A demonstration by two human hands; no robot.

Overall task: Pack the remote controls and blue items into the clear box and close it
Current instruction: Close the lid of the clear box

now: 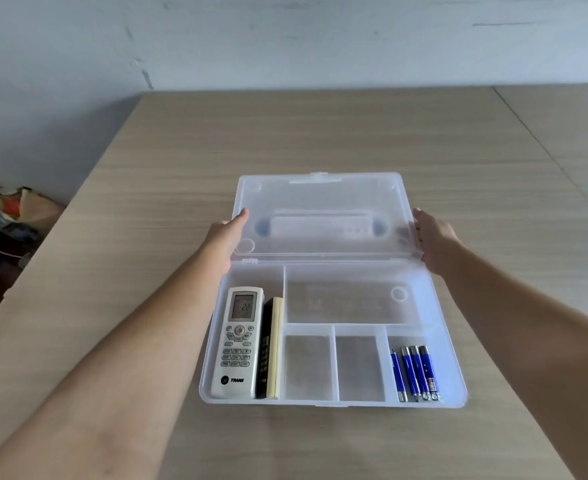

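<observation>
The clear box [434, 306] lies open on the wooden table, its lid [320, 192] tilted up behind it. In its left compartment sits a white remote control [239, 344], and beside it a black and cream remote [270, 351] stands on its edge. Several blue items [414, 372], thin cylinders with silver ends, lie in the front right compartment. My left hand [228, 237] grips the lid's left edge. My right hand [433, 239] grips the lid's right edge.
The box's large rear compartment [348, 301] and two small front compartments [334, 367] hold nothing. The table [320, 133] reaches back to a pale wall. Bags and clutter [5, 216] lie on the floor beyond the table's left edge.
</observation>
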